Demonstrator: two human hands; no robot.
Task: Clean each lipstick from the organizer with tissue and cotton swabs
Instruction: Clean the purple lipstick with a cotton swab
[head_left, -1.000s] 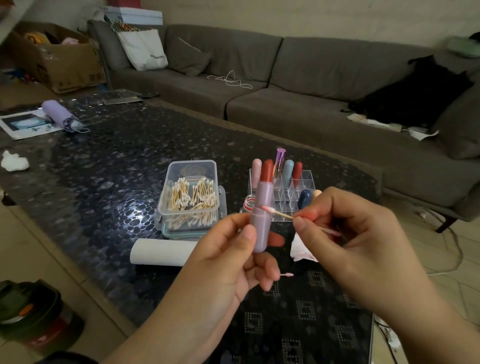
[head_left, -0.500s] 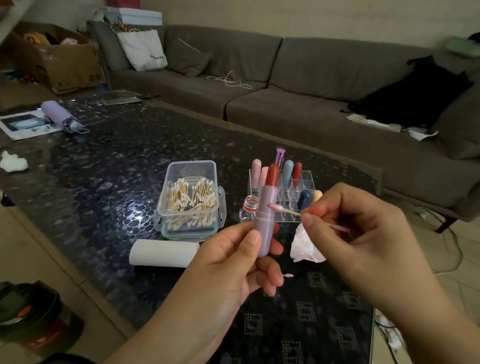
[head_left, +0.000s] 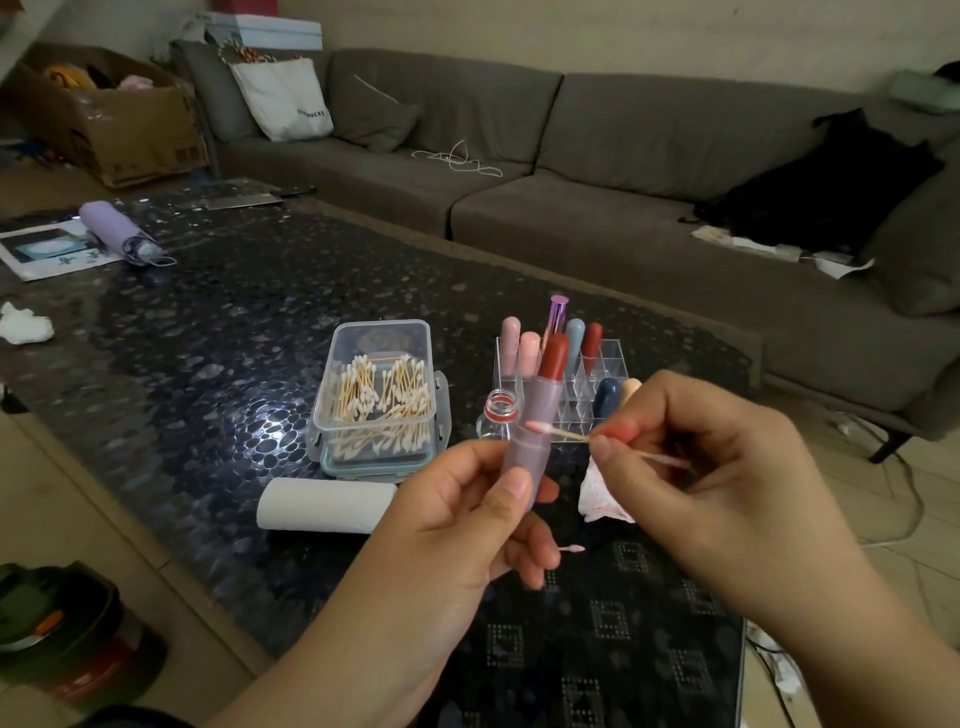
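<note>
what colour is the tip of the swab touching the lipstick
Pink-stained, in the head view: the wooden-stemmed cotton swab meets the lilac-cased red lipstick.

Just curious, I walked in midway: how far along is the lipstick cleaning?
Some work looks done: a stained tissue and a used swab lie on the table. In hand now: the left hand holds an open lipstick while the right hand pinches a cotton swab against its tube. Several capped lipsticks stand in the organizer; which are cleaned, I can't tell.

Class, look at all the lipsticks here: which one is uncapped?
The lilac lipstick gripped in the left hand: its red bullet stands bare, while those in the clear organizer are all capped.
</note>
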